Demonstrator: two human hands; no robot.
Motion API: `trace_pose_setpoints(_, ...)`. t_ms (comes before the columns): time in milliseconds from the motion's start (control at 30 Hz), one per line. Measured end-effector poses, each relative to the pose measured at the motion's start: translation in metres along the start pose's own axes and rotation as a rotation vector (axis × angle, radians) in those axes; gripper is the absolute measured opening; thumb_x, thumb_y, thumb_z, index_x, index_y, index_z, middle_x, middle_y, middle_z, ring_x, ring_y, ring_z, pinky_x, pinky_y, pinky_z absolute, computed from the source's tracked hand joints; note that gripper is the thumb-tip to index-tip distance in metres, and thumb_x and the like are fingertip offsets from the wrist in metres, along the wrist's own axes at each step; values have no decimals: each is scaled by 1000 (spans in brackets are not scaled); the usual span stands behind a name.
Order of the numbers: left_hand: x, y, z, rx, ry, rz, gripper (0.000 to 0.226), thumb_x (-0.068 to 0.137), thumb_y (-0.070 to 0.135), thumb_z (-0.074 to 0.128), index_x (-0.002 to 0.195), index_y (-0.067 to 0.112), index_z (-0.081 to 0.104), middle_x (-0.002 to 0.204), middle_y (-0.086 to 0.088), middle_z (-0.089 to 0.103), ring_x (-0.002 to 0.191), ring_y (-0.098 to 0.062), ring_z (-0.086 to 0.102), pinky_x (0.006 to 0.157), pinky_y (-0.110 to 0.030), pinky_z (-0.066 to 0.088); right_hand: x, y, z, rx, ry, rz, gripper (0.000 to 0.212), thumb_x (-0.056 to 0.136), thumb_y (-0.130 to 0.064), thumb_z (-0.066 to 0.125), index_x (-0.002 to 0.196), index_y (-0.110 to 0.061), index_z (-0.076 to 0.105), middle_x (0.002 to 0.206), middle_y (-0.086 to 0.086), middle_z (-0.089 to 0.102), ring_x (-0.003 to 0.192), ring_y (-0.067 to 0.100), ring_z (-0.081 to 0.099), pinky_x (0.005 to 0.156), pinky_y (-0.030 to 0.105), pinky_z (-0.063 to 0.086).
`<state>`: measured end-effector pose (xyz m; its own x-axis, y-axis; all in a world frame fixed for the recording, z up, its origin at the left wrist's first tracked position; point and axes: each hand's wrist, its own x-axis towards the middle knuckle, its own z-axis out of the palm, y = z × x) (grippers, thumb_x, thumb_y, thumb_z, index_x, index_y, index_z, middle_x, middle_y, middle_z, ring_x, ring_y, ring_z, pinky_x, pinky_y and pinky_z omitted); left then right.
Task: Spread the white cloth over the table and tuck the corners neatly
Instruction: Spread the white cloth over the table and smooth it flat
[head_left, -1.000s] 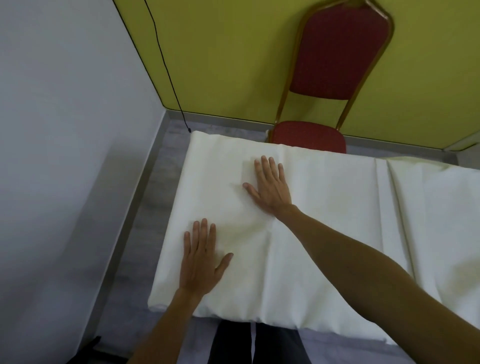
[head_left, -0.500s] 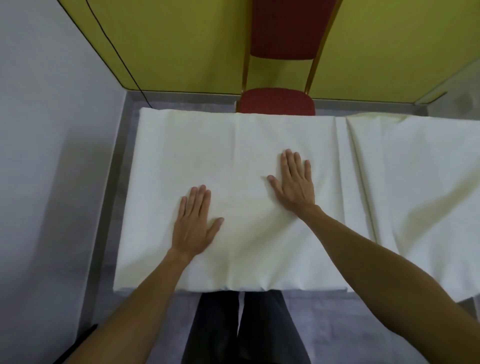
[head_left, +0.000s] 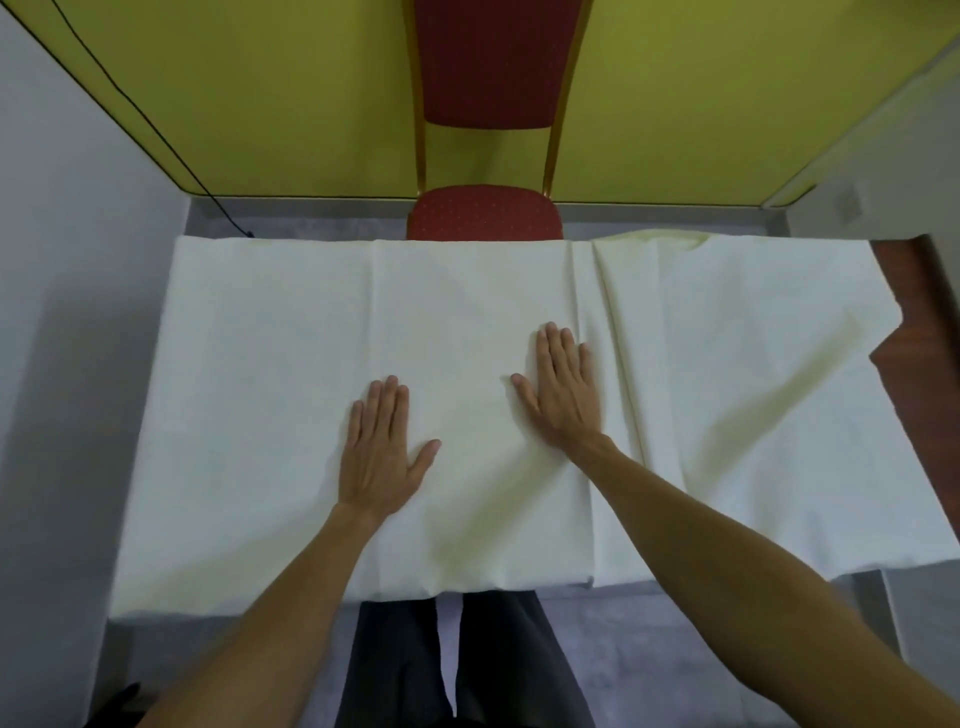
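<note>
Tabletop (head_left: 917, 291) bears white cloth (head_left: 270, 364), long axis left-right.

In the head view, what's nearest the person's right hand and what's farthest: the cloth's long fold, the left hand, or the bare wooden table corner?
1. Long fold in the white cloth, just beside the right hand on its right.
2. Left hand, flat on the cloth to the left.
3. Bare wooden table corner, far right.

two hands (head_left: 382, 457) (head_left: 563, 387), one white cloth (head_left: 260, 364), one table (head_left: 904, 291), one red chair (head_left: 485, 210), one black cable (head_left: 171, 140).
</note>
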<state>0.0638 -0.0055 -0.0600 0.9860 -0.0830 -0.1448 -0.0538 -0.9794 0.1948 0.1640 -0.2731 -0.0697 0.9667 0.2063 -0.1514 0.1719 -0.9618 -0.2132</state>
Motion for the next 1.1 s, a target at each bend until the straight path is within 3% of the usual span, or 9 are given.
trace_pose_setpoints(200,14,28,-22,34,2,-37,88,93,65,28,153,2,17,162,-17,11,151,-31,4,122,-50,13,-10,12,-21,69,3,3,80,101,-60,19,158,-5,8,166,12,7,154,29,2,125,47,1)
trace_pose_setpoints(300,31,58,-41,-3,28,15,87,93,65,27,154,4,16,163,-15,10,152,-29,2,123,-48,11,-25,31,-41,46,6,51,78,102,-60,15,158,-7,4,167,11,1,154,26,-4,125,45,-3)
trace_pose_setpoints(433,57,95,-64,-21,43,133,84,94,64,25,153,5,19,162,-14,14,151,-29,7,123,-47,14,-48,58,-64,39,29,146,76,102,-58,14,158,-8,1,167,10,-2,154,26,-9,124,45,-8)
trace_pose_setpoints(833,108,202,-81,27,-27,593,70,98,50,32,149,3,29,157,-16,30,146,-31,26,120,-46,22,-160,99,-66,125,134,492,78,102,-57,21,158,-5,9,166,13,6,154,29,-2,125,48,-2)
trace_pose_setpoints(967,118,238,-76,81,-50,733,71,97,51,29,148,3,32,156,-16,32,145,-32,29,119,-46,24,-197,122,-63,93,155,610,78,101,-57,17,157,-2,14,165,16,11,154,32,5,125,51,2)
trace_pose_setpoints(1100,127,278,-75,119,-54,815,66,100,46,39,148,3,32,155,-17,32,145,-33,29,119,-49,24,-225,152,-63,90,179,704,79,100,-57,19,155,-1,20,164,17,19,153,34,12,124,53,7)
